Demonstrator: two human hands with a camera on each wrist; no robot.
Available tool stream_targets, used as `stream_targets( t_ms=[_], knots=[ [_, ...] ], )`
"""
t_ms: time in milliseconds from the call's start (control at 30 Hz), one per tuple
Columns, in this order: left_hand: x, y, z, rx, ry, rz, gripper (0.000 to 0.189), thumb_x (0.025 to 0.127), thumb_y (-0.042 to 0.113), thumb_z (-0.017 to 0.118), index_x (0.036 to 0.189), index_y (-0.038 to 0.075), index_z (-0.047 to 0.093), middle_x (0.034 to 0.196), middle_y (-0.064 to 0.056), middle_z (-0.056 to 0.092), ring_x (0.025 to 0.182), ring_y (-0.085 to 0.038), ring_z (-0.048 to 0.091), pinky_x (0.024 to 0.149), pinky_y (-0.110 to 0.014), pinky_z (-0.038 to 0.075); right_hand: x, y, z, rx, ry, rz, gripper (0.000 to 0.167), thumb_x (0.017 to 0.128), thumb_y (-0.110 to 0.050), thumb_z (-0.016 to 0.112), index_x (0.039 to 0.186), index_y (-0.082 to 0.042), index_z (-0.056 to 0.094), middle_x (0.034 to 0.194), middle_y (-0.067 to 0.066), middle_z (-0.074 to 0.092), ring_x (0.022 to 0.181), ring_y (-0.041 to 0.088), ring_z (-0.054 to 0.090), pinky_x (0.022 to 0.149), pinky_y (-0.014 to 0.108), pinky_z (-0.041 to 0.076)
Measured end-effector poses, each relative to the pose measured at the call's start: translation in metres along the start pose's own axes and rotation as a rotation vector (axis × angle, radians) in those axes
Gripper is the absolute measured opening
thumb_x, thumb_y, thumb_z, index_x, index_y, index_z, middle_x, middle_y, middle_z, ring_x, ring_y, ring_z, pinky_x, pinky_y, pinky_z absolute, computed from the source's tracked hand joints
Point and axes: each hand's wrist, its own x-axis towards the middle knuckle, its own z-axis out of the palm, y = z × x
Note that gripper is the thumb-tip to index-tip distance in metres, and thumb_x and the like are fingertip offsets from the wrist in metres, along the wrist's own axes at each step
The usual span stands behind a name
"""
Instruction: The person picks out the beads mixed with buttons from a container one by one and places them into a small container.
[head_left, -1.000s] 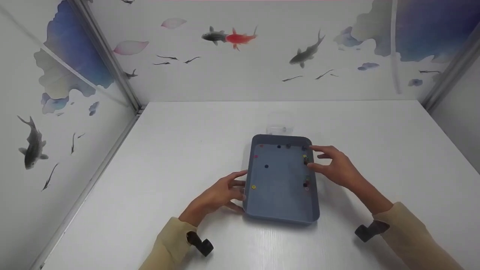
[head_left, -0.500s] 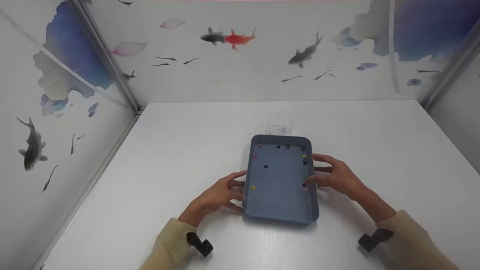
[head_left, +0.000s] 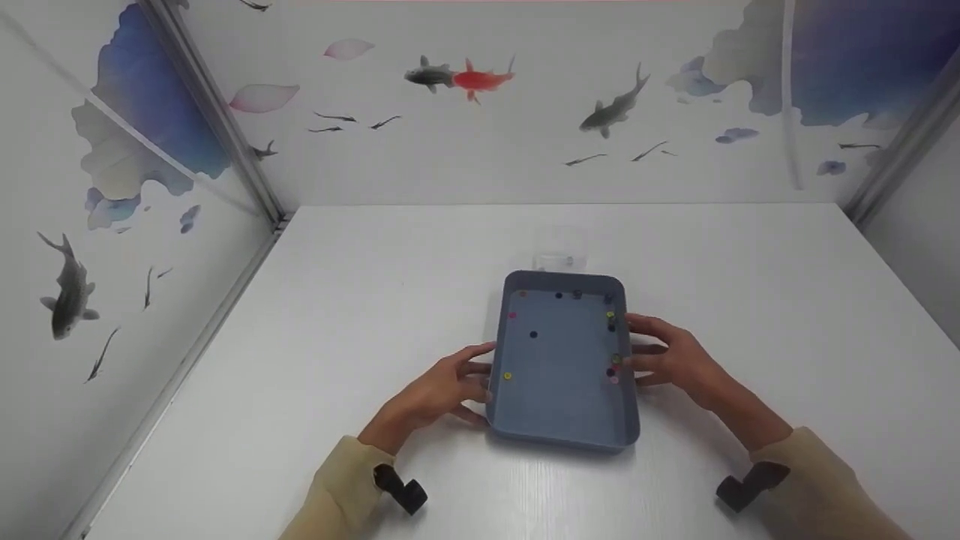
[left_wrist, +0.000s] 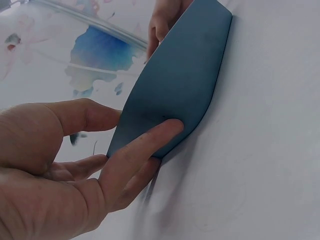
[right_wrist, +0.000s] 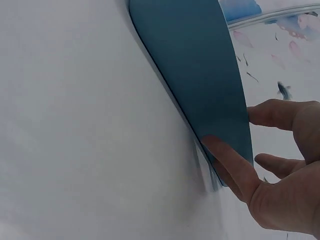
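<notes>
A blue-grey rectangular tray (head_left: 564, 405) stands on the white table in the head view. Small round coloured pieces lie in it, too small to tell whether beads or buttons: a yellow one (head_left: 508, 376) at left, a dark one (head_left: 533, 334) further in, several along the right wall and the far end. My left hand (head_left: 442, 386) grips the left wall, with fingertips on both sides of the rim. Opposite it, my right hand (head_left: 679, 360) holds the right wall likewise. In both wrist views, fingers press the tray's outer side (left_wrist: 170, 75); its inside is hidden there.
Just beyond the tray's far end sits a clear plastic box (head_left: 560, 259) with something small inside, hard to make out. A white wall (head_left: 525, 165) printed with fish closes off the table's far edge. Another panel (head_left: 180, 255) stands along the left.
My right hand has come down along the right wall, from the small pieces near the far corner to the wall's middle. The left hand and the tray stay in place.
</notes>
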Motion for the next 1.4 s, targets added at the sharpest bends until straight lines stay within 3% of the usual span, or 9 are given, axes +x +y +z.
stream_targets(
  t_ms=[400,600,867,1400],
  knots=[
    [-0.0006,0.0026,0.0020,0.011,0.003,-0.014,0.079,0.086,-0.004,0.060,0.157,0.020,0.033,0.153,-0.022,0.045,0.113,-0.033,0.067,0.079,-0.047,0.064,-0.0015,0.0015,0.0047,0.048,0.044,0.048,0.080,0.090,-0.014,0.070,0.158,-0.018,0.028,0.163,0.019,0.028,0.144,0.041,0.041,0.098,0.045,0.058],
    [-0.0007,0.0020,0.0025,0.002,0.004,-0.019,0.079,0.086,-0.004,0.059,0.157,0.020,0.033,0.152,-0.021,0.045,0.112,-0.033,0.067,0.079,-0.047,0.064,-0.0004,0.0007,0.0085,0.055,0.064,0.071,0.076,0.094,-0.017,0.065,0.159,-0.017,0.026,0.163,0.020,0.028,0.137,0.039,0.049,0.100,0.045,0.057],
    [-0.0022,0.0027,0.0041,0.000,0.011,-0.017,0.080,0.086,-0.004,0.060,0.157,0.020,0.033,0.152,-0.022,0.046,0.112,-0.034,0.068,0.079,-0.048,0.064,0.0012,-0.0007,0.0095,0.061,0.074,0.087,0.076,0.094,-0.016,0.064,0.159,-0.018,0.025,0.164,0.019,0.026,0.144,0.040,0.041,0.102,0.047,0.056],
    [-0.0023,0.0028,0.0044,-0.036,0.000,-0.011,0.078,0.088,-0.002,0.063,0.157,0.016,0.031,0.152,-0.025,0.044,0.117,-0.034,0.064,0.079,-0.048,0.063,0.0059,-0.0020,0.0069,0.031,0.083,0.089,0.074,0.093,-0.013,0.061,0.159,-0.018,0.028,0.164,0.018,0.027,0.143,0.041,0.042,0.102,0.049,0.055]
  ],
)
